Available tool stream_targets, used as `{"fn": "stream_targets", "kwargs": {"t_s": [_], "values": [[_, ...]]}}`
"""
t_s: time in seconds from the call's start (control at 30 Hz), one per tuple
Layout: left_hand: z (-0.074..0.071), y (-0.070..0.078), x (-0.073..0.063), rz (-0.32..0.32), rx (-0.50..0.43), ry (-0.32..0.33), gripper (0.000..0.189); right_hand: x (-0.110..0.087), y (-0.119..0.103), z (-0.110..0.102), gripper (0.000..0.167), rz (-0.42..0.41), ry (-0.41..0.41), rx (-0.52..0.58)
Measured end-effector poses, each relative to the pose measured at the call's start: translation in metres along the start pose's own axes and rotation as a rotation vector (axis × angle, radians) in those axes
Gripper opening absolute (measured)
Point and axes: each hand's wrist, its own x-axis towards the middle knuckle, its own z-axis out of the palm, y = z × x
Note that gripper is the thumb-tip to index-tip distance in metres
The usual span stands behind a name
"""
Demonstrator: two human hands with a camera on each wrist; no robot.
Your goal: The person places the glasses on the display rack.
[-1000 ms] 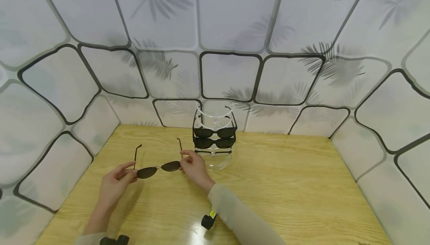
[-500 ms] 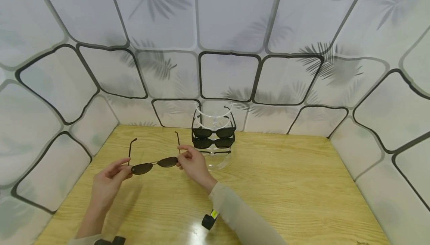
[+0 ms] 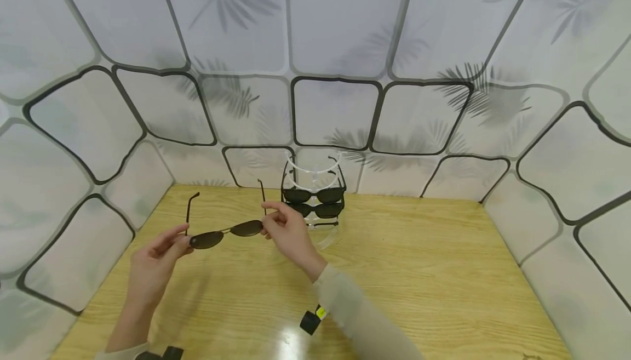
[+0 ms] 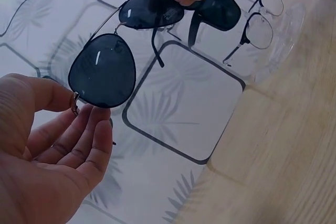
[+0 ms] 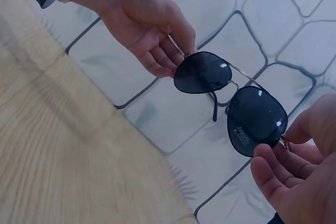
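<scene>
A pair of thin-framed aviator sunglasses [image 3: 225, 233] with dark lenses is held in the air above the wooden table [image 3: 419, 272], temples unfolded and pointing away from me. My left hand [image 3: 165, 250] pinches the left hinge of the sunglasses [image 4: 102, 72] between thumb and fingers. My right hand [image 3: 281, 227] pinches the right hinge of the sunglasses [image 5: 231, 100]. Just right of my right hand stands a clear tiered display stand [image 3: 315, 195] carrying two dark pairs and a thinner pair low down.
Patterned white panels [image 3: 335, 47] wall the table on three sides. The stand sits at the back centre near the wall. Bare tabletop [image 3: 443, 294] extends right and toward me. Black wrist devices [image 3: 310, 321] sit on both forearms.
Both hands have lifted the sunglasses upward and slightly away from me, nearer the stand's level. The grip on both hinges stays the same.
</scene>
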Motion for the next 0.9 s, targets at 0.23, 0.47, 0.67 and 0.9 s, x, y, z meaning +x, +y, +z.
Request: {"fn": "stream_targets", "kwargs": {"t_s": [0.23, 0.47, 0.67, 0.9], "values": [[0.01, 0.016, 0.003, 0.064, -0.076, 0.013, 0.026, -0.002, -0.02, -0.011, 0.034, -0.036, -0.018, 0.003], [0.015, 0.025, 0.005, 0.077, -0.078, 0.006, 0.027, -0.003, -0.034, -0.02, 0.035, -0.056, -0.019, -0.019], [0.022, 0.034, 0.007, 0.062, -0.033, 0.01, 0.028, -0.003, -0.044, -0.027, 0.037, -0.067, 0.0, -0.039], [0.032, 0.044, 0.012, 0.098, -0.007, -0.014, 0.028, -0.004, -0.051, -0.036, 0.036, -0.109, 0.019, -0.03]]}}
